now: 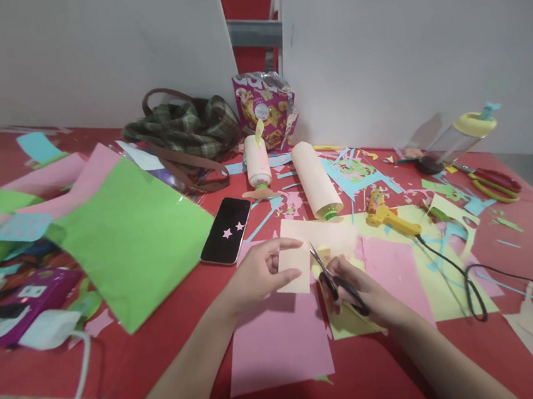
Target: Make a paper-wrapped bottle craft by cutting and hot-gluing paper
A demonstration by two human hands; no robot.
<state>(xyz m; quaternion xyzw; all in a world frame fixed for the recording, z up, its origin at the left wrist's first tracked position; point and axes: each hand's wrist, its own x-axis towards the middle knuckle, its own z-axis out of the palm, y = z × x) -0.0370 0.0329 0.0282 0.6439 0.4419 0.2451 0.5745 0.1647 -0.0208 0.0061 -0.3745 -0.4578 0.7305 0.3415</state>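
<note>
My left hand [266,266] pinches a small cream paper piece [295,271] between thumb and fingers, holding it above the pink sheet [282,344]. Black-handled scissors [326,275] are gripped in my right hand [354,288], their blades pointing up and left beside the paper's right edge. Whether the blades touch the paper I cannot tell. Behind the held piece lies a larger cream sheet [337,233]. Yellow paper [356,323] spreads under my right hand.
A phone [226,230] carries two pink stars. Cream paper-wrapped rolls [316,178] stand behind. A yellow glue gun [390,218] trails a black cord at right. Green paper [136,232] and a purple power strip [34,303] lie left; a clear bottle [460,141] leans far right.
</note>
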